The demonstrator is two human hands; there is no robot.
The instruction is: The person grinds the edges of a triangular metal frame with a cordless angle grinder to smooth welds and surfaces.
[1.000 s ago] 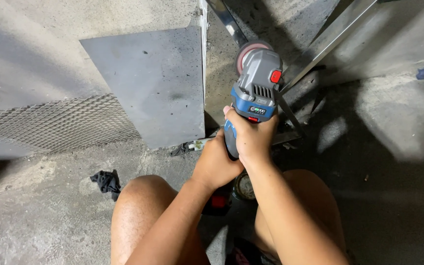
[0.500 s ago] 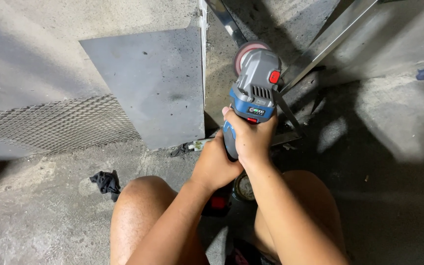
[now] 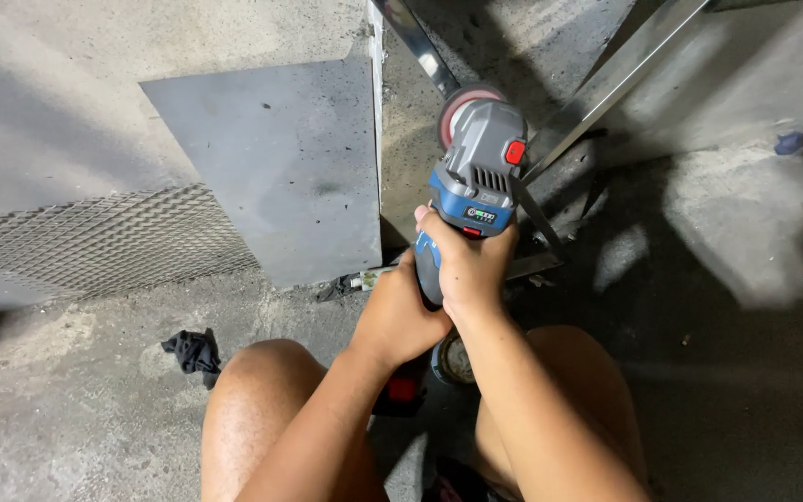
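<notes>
Both my hands grip a blue and grey cordless angle grinder [image 3: 478, 172] held out in front of me. My right hand [image 3: 467, 265] wraps the body just behind the grey head. My left hand [image 3: 397, 316] closes around the rear of the handle, lower down. The grinder's reddish disc [image 3: 462, 100] sits at the far end, close to a shiny metal bar [image 3: 417, 42] that runs diagonally. A red button shows on the grinder's head. My bare knees are below the hands.
A flat grey metal plate [image 3: 276, 172] leans upright to the left. Expanded metal mesh [image 3: 95, 242] lies further left. A second metal bar [image 3: 620, 79] slants up right. A dark rag [image 3: 192, 351] lies on the concrete floor [image 3: 48, 437]. A small blue object [image 3: 792, 141] lies far right.
The grinder and both hands have shifted very slightly; the grip is the same.
</notes>
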